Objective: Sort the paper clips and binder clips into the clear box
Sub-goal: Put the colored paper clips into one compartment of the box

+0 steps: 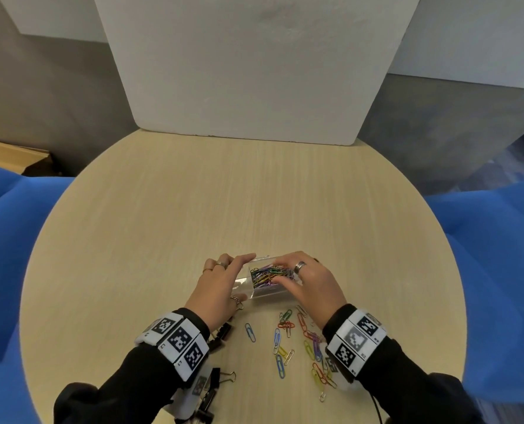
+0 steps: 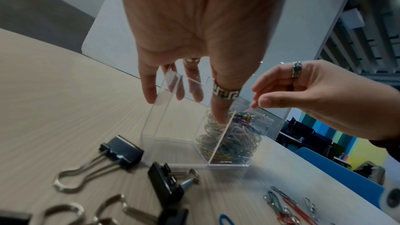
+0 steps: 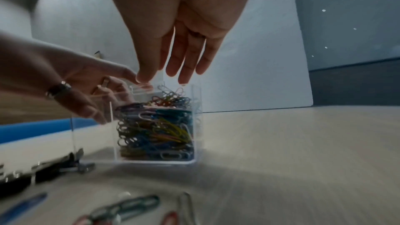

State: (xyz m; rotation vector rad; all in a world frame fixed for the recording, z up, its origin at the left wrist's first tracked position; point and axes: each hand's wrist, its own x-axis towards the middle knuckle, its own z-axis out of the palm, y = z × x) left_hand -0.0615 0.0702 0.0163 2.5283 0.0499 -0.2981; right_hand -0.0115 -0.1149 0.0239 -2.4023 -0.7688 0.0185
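Round wooden table (image 1: 169, 228), upright clear box (image 1: 256, 281) lengthwise left-right, both hands' fingers (image 2: 151, 90) seemingly spread, loose.

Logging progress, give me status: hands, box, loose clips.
Left hand steadies clear box. Right hand over full paper clips side. Binder clips all outside.

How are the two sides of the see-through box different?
The right compartment of the clear box is packed with colourful paper clips; the left compartment holds none. The right hand hovers over the full side, while the left hand steadies the bare side. Both share clear walls and one divider.
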